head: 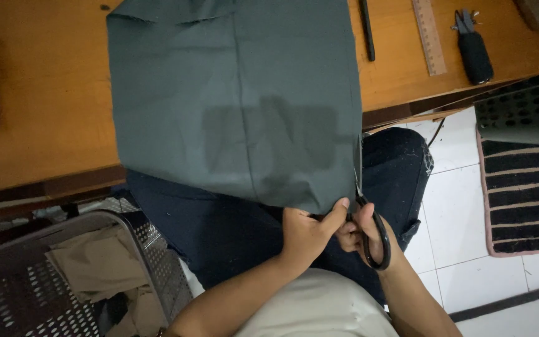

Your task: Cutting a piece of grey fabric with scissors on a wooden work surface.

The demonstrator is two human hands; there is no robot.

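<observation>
1. The left hand point(307, 234) is pinching the near right corner of the grey-green fabric point(232, 93), with the thumb lying on top of the cloth edge and the fingers curled beneath it.
2. The right hand point(363, 237) is sitting just beside the left hand, touching it, with its fingers closed through the black handle loops of the scissors point(369, 234).
3. The scissor blades are pointing away from the right hand, up along the fabric's right edge; the blade tips are too thin and dark to tell whether they are parted.
4. The fabric is spreading away from both hands, lying mostly on the wooden table point(38, 93) and hanging over its near edge towards the person's lap.
5. Far beyond the right hand, on the table, a wooden ruler point(428, 36), a black pen-like stick point(367, 30) and a small black-handled tool point(473, 51) are lying well apart from the cloth.
6. Below and to the outside of the left hand, a grey perforated basket point(14, 293) is holding beige cloth scraps point(98, 259).
7. To the outside of the right hand, a striped mat point(524, 193) is lying on the white tiled floor point(463, 181).
</observation>
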